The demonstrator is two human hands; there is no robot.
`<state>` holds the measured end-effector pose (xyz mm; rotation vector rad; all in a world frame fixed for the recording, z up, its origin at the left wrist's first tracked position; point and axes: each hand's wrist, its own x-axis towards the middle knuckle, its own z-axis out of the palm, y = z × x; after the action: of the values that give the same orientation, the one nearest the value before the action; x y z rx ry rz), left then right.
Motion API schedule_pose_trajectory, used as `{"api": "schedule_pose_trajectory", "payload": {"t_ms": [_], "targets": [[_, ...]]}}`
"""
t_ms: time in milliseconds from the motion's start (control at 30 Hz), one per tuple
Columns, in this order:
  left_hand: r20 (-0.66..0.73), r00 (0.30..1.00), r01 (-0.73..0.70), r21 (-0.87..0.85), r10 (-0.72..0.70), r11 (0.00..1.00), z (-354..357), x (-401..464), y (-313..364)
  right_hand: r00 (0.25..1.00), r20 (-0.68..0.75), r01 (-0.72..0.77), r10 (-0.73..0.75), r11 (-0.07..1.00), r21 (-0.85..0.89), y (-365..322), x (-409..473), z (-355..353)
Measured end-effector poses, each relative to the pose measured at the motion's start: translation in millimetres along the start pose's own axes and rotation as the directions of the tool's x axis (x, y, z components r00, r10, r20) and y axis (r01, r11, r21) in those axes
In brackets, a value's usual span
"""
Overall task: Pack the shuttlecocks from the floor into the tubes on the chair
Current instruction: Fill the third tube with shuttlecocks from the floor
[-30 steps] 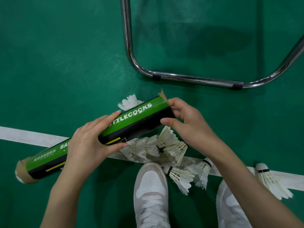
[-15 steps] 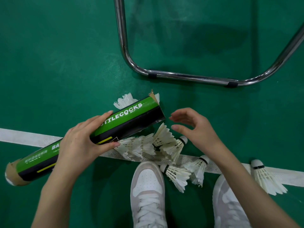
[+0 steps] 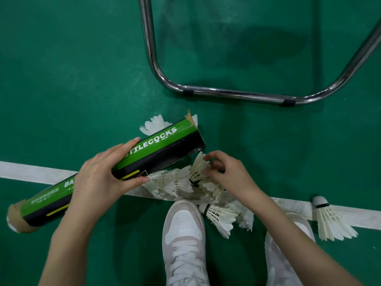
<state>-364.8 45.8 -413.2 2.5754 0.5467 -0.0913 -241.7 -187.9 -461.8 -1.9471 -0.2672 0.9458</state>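
Note:
My left hand (image 3: pixel 103 178) grips a green and black shuttlecock tube (image 3: pixel 162 145) around its middle and holds it slanted above the floor, open end up and to the right. Just under that open end, my right hand (image 3: pixel 228 174) pinches the feathers of one white shuttlecock (image 3: pixel 199 168) in a pile of several shuttlecocks (image 3: pixel 171 182) lying on the white court line. Another shuttlecock (image 3: pixel 219 217) lies between my shoes, and a lone shuttlecock (image 3: pixel 329 221) lies far right. White feathers (image 3: pixel 153 125) show behind the tube.
The chrome base frame of a chair (image 3: pixel 233 93) curves across the green floor ahead. A white court line (image 3: pixel 31 172) runs left to right. My two white shoes (image 3: pixel 183 236) stand at the bottom.
My right hand left the tube's open end, dropped to the pile and closed on a shuttlecock's feathers. My left hand kept hold of the tube, which shifted slightly left.

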Motion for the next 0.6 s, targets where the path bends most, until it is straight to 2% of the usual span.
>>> {"api": "schedule_pose_trajectory", "payload": {"t_ms": [400,600], "targets": [[0.004,1.0,-0.006,0.001,0.006,1.0,2,1,0,1.0,-0.011,0.022,-0.022,1.0,0.017,8,2,1],[0.001,1.0,0.006,0.0,-0.006,1.0,0,-1,-2,0.984,-0.171,0.064,-0.049,0.995,0.083,2,-2,-21]]}}
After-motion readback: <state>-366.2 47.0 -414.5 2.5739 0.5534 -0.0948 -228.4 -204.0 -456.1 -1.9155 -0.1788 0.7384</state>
